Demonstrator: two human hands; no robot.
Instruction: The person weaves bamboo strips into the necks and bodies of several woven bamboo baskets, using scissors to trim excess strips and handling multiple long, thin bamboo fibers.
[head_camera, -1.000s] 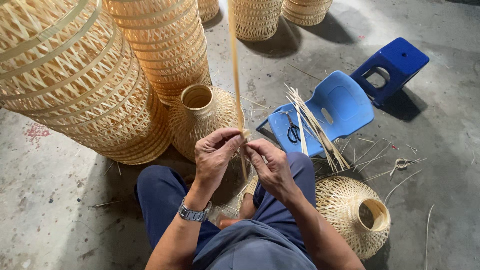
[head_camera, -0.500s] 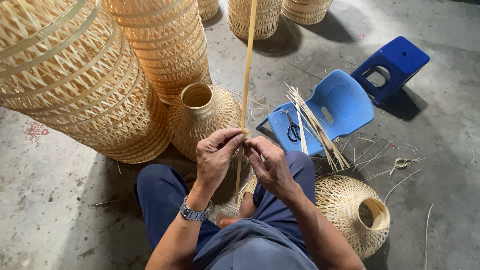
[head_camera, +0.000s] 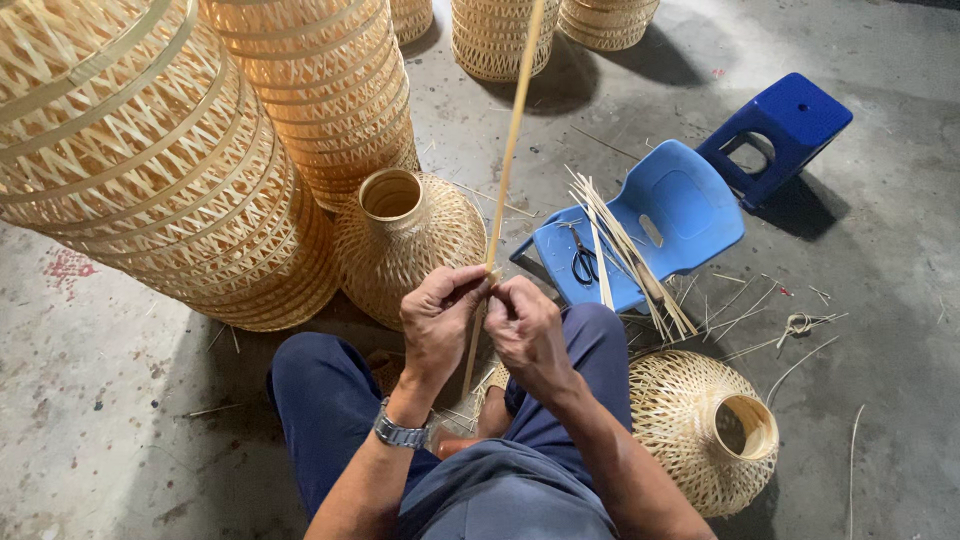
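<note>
1. Packages: none in view.
2. Labels: none in view.
3. Signs: none in view.
4. Screens: none in view.

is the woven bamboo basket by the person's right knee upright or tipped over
Tipped over: the round woven bamboo basket lies on its side on the grey concrete floor, its ringed mouth facing sideways.
</note>
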